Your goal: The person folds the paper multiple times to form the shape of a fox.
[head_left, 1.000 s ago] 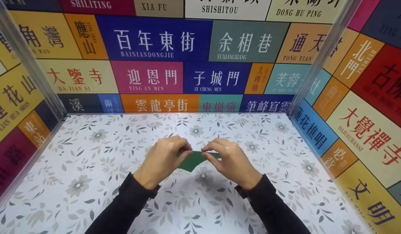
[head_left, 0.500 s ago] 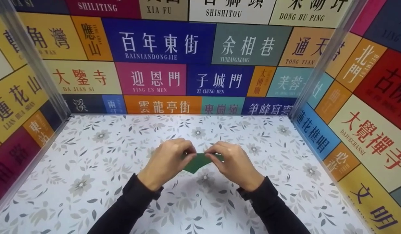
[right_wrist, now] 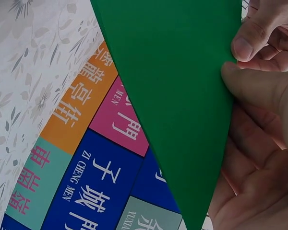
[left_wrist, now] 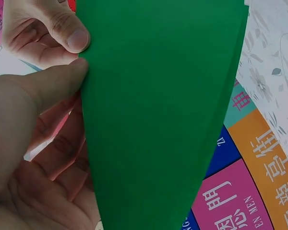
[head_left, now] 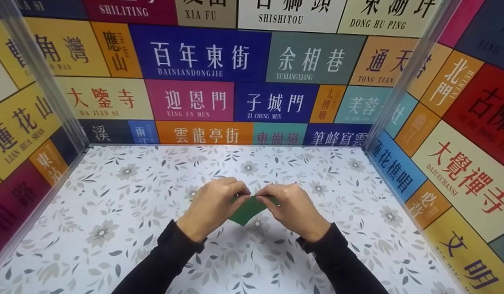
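A sheet of green paper point(head_left: 247, 211), folded into a tapering shape, hangs between both hands over the middle of the table. In the head view the left hand point(head_left: 217, 203) pinches its upper edge between thumb and fingers, just left of centre. Close beside it, the right hand point(head_left: 291, 206) pinches the same edge, the two thumb tips nearly meeting. From the left wrist, the paper point(left_wrist: 153, 105) fills the middle, with a doubled layer showing along its far edge. In the right wrist view the paper point(right_wrist: 177, 96) narrows to a point at the bottom.
A table point(head_left: 129, 249) with a white floral cover lies under the hands. Printed panels with coloured name blocks point(head_left: 198, 57) stand at the back and on both sides. Clear corner strips point(head_left: 394, 81) join the panels. Black sleeves point(head_left: 166, 253) cover both forearms.
Both hands have drawn closer together along the paper's upper edge, and the lower point of the paper hangs slightly lower. The head view has shifted a little.
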Demonstrator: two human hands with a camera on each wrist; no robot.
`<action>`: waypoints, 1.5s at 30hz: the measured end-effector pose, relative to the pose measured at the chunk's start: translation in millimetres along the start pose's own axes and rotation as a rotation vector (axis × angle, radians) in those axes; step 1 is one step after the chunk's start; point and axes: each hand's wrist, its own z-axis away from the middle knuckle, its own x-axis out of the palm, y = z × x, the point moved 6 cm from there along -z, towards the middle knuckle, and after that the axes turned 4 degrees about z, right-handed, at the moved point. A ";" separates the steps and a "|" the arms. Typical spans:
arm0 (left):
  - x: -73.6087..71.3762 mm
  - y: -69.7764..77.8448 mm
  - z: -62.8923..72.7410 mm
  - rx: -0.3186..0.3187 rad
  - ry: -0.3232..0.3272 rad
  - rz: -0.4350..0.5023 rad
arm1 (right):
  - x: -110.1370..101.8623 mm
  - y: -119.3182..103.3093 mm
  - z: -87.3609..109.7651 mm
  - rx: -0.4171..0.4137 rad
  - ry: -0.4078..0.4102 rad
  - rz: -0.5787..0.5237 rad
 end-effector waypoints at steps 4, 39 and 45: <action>2.3 0.4 0.8 0.001 -0.011 -0.009 | 2.0 -0.8 0.4 -0.004 -0.010 0.005; -22.8 -25.9 -5.9 -0.051 -0.083 0.058 | -17.1 13.0 0.1 0.015 0.028 0.021; -30.6 -36.1 -5.3 -0.078 -0.106 0.065 | -19.2 19.3 0.4 0.025 0.026 0.008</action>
